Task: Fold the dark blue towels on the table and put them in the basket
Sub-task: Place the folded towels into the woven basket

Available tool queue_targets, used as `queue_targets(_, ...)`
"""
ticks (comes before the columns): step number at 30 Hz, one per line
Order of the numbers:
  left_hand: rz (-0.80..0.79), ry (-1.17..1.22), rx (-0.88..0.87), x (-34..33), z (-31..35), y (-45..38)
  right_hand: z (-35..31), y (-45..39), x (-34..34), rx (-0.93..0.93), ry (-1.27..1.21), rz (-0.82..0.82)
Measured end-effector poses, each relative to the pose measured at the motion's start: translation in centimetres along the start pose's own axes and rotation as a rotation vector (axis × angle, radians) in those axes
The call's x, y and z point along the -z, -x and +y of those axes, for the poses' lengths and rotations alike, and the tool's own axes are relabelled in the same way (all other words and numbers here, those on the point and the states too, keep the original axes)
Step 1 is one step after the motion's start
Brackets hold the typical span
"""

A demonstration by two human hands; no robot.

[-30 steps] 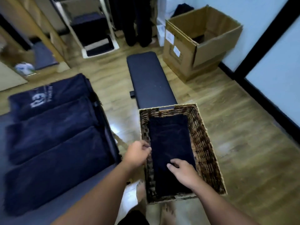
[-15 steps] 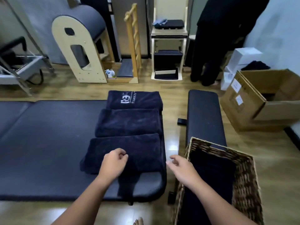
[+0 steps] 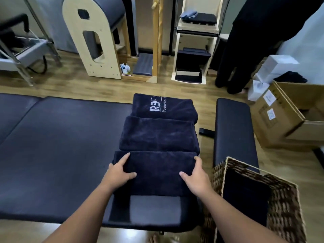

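Plush cloth towel point(image 3: 154, 174), woven wicker basket point(image 3: 284, 207)

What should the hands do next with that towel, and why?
Probably lift the nearest folded dark blue towel and carry it to the brown wicker basket. The left hand and right hand already grip its two ends, and it looks fully folded.

Both forearms reaching forward, left hand point(image 3: 120, 173) and right hand point(image 3: 196, 176) palms down, thumbs inward
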State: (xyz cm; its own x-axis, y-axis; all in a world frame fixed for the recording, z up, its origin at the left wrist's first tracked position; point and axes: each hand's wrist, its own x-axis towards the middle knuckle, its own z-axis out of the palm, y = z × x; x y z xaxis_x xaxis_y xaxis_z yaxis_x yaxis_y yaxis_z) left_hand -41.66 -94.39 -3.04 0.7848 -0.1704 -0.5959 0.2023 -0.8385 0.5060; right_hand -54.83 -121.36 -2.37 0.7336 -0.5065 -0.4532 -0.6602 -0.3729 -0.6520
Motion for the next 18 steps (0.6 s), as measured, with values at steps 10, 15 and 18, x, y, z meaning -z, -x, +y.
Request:
queue_targets(10, 0.068, 0.159, -0.040, -0.9, 0.3, -0.9, 0.1, -1.5, 0.4, -0.068, 0.090, -0.015)
queue_targets(15, 0.087, 0.216, -0.085, -5.0, 2.3, 0.3, 5.1, -0.4, 3.2, -0.085, 0.087, 0.053)
queue_targets(18, 0.108, 0.182, -0.131, -8.9, 5.8, 2.3, 9.3, 0.1, 6.6, -0.135, 0.070, 0.097)
